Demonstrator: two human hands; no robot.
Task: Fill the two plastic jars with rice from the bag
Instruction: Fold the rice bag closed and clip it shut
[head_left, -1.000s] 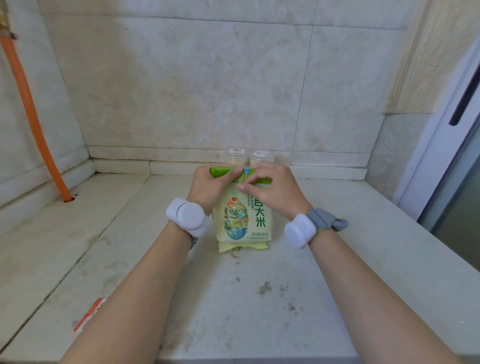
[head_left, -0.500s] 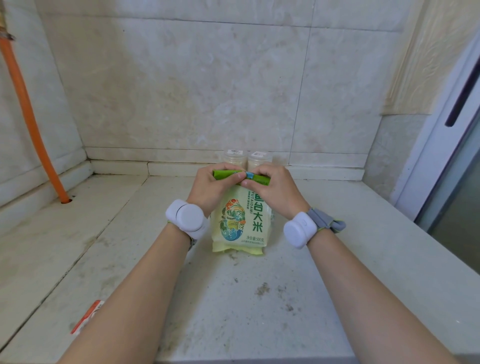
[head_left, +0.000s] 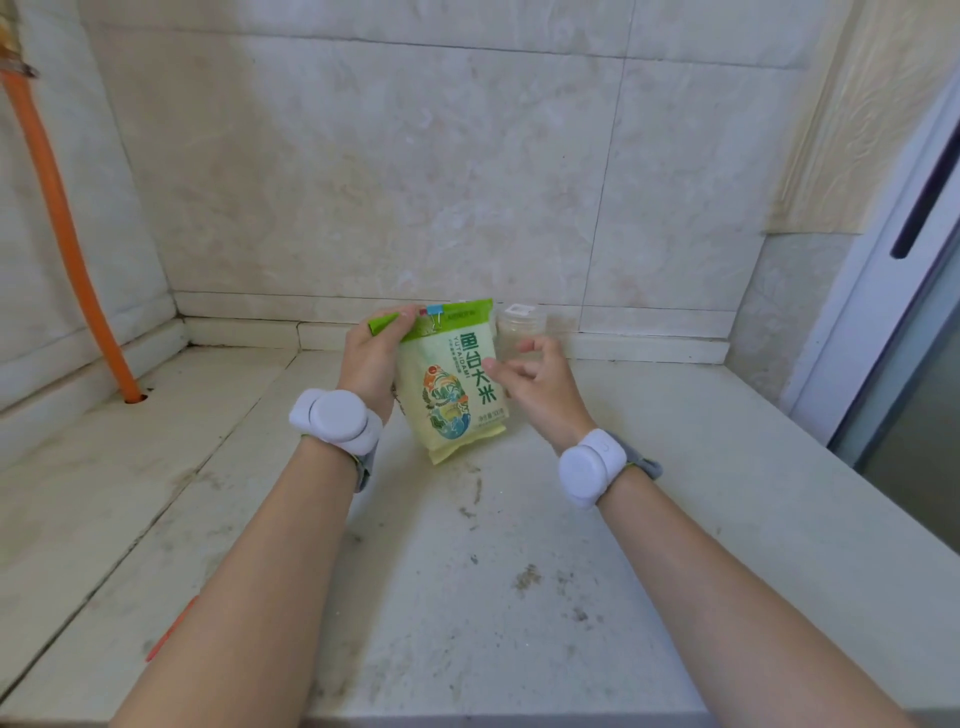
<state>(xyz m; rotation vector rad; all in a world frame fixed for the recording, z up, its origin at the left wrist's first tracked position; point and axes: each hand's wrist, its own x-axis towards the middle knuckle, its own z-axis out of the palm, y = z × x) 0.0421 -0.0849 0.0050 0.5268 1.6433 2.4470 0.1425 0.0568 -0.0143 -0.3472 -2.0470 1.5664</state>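
Holding the rice bag (head_left: 454, 387) up by its top with the left hand (head_left: 375, 358).

On the pale worktop (head_left: 519, 571) the bag stands tall and leans left, its folded green top pinched by the left hand's curled fingers. The right hand (head_left: 540, 379) is loose and holds nothing, just beside the bag's right edge. One plastic jar (head_left: 521, 327) sits behind, near the wall; the other jar is hidden. A small blue clip (head_left: 434, 312) on the fold shuts the bag.

The rice bag (head_left: 453, 382) hides one jar; the other jar (head_left: 521, 328) looks blurred.
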